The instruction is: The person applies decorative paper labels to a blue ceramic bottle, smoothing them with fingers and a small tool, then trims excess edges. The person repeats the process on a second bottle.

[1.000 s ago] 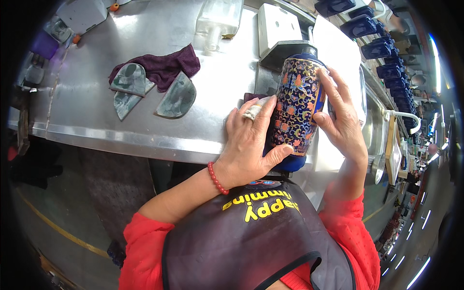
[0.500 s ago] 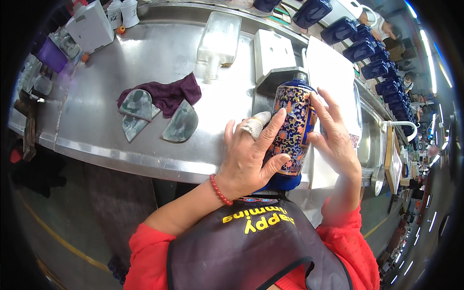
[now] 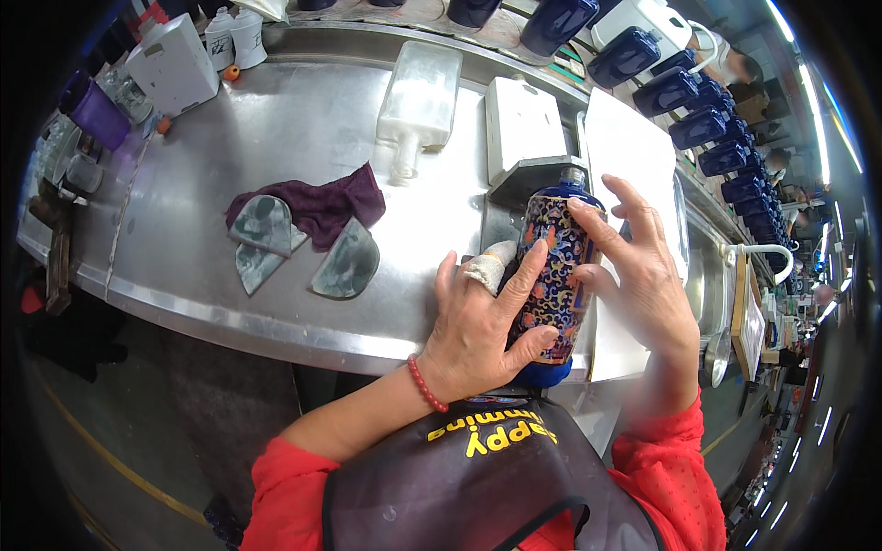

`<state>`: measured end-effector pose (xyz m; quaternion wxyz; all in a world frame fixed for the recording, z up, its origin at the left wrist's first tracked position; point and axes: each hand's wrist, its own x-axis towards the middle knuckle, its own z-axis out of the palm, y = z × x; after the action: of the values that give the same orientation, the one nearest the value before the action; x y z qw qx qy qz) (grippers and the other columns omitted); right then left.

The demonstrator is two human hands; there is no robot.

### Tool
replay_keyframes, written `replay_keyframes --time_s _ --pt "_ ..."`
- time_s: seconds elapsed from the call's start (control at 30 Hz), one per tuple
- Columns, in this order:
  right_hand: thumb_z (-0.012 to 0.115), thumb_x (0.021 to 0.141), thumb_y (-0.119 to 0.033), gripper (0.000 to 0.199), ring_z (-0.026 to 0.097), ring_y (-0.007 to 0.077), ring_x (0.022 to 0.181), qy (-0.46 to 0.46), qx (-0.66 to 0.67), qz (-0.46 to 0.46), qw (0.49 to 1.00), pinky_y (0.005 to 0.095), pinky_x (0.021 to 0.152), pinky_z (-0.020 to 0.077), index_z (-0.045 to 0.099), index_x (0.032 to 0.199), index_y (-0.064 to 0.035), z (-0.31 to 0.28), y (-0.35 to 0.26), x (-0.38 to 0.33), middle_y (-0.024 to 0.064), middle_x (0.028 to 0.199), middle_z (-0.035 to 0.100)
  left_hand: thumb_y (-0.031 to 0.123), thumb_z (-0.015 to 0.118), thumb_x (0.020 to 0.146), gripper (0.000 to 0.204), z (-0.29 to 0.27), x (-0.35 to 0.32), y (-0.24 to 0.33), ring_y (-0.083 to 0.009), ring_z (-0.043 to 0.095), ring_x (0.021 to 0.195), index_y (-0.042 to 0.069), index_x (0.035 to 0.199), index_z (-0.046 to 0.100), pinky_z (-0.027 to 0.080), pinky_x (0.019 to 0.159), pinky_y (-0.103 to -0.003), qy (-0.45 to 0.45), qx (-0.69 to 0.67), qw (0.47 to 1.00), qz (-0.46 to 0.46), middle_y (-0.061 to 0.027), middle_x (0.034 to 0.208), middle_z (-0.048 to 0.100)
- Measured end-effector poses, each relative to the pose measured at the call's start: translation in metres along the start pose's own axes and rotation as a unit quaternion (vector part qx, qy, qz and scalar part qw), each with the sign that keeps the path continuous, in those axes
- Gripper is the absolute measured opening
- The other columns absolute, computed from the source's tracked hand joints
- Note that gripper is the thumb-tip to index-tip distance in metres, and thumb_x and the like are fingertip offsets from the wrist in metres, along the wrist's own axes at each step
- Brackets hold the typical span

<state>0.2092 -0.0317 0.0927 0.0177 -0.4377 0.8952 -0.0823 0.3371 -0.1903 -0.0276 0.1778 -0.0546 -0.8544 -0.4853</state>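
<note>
I had the patterned blue bottle [image 3: 554,275] lying lengthwise at the near edge of the steel table [image 3: 303,138], its neck pointing away from me, and both hands were on it. My left hand [image 3: 478,321] wrapped its fingers and thumb around the bottle's left side, one finger bandaged, while my right hand [image 3: 648,285] pressed spread fingers against its right side. A purple cloth [image 3: 322,207] lay well apart to the left.

I stand at a long stainless-steel bench [image 3: 276,156] that fills the view from nine to one o'clock. Beneath it, at seven o'clock, grey floor [image 3: 101,459] carries a yellow line [image 3: 110,455]. At three o'clock a steel sink [image 3: 703,275] gleams under bright overhead strip lights [image 3: 808,73].
</note>
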Motion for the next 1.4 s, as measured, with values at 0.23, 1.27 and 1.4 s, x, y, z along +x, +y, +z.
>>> replay_keyframes --time_s 0.23,1.27,1.4 --pt "0.081 0.081 -0.021 0.062 0.053 0.0403 0.124 0.0 -0.006 0.023 1.0 0.0495 0.102 0.0487 0.062 0.14 -0.0175 0.002 -0.006 0.002 0.0184 0.148 0.046 0.053 0.063 0.094 0.087 0.003 -0.001 -0.002 -0.0403 0.05 0.126 0.01 0.161 0.031 0.021 0.111 -0.068 0.002 0.003 1.0 -0.001 -0.0234 0.141 0.051" --pt "0.082 0.081 -0.021 0.068 0.053 0.038 0.122 0.014 0.066 0.013 0.998 0.0472 0.102 0.0496 0.058 0.144 -0.0153 0.01 0.011 -0.003 0.0184 0.15 0.045 0.057 0.064 0.092 0.09 0.005 0.001 -0.002 -0.0394 0.048 0.127 0.012 0.162 0.029 0.019 0.113 -0.068 -0.006 -0.01 1.0 -0.025 -0.0232 0.141 0.049" --pt "0.079 0.087 -0.027 0.069 0.055 0.0358 0.121 0.029 0.106 0.032 0.993 0.046 0.101 0.0499 0.053 0.149 -0.0101 0.015 0.016 -0.013 0.0205 0.151 0.043 0.067 0.059 0.092 0.097 0.002 0.009 -0.004 -0.0406 0.04 0.136 0.009 0.162 0.028 0.015 0.114 -0.067 0.021 -0.028 0.999 -0.018 -0.0212 0.149 0.047"
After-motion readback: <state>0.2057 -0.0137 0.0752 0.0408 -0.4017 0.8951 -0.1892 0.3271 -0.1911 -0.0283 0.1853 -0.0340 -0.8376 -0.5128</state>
